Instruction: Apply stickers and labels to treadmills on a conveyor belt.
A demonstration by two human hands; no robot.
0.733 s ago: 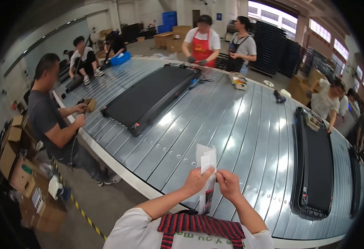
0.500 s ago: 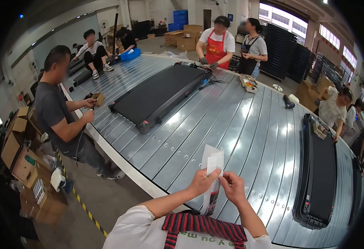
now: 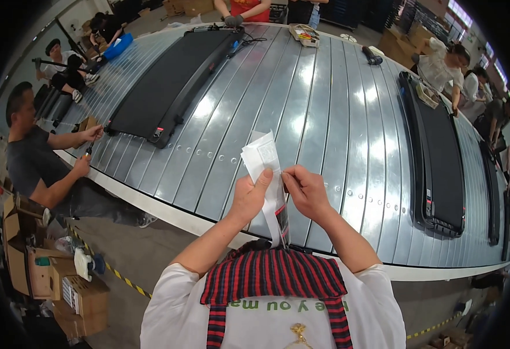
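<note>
Since half a second back our view has dipped lower and the hands look closer; the bag sits higher between them now. We've got our left hand and right hand close together, both pinched on that clear bag with white paper inside, held upright over the near edge of the grey slatted conveyor; black treadmills lie on it, one far left, one right; a seated person works at the left edge.
</note>
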